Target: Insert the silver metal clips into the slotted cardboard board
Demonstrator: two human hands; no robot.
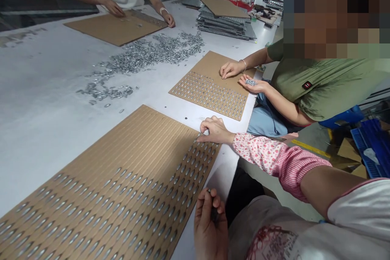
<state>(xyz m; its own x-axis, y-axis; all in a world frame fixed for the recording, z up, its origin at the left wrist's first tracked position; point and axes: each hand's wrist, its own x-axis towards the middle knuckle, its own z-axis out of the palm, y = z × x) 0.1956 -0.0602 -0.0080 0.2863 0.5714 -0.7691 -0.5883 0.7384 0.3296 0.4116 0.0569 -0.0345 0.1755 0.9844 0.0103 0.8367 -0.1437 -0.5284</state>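
My right hand (215, 130), in a pink patterned sleeve, is at the far right corner of a large brown grooved board (137, 130). Its thumb and index finger pinch close to the surface, at a small oval metal piece (199, 135) by the fingertips. Rows of the same silvery oval pieces (122, 211) lie in the grooves over the near part and along the right edge. My left hand (210, 223) is curled closed beside the board's near right edge. A small dark metal piece (209, 190) shows at its fingertips; the rest of its contents are mostly hidden.
A heap of loose oval pieces (146, 57) is spread on the white table (61, 77). To the right, a co-worker's hand (232, 69) works over a smaller board (210, 65). Across the table, another person handles a board (100, 28). A stack of panels (224, 22) stands behind.
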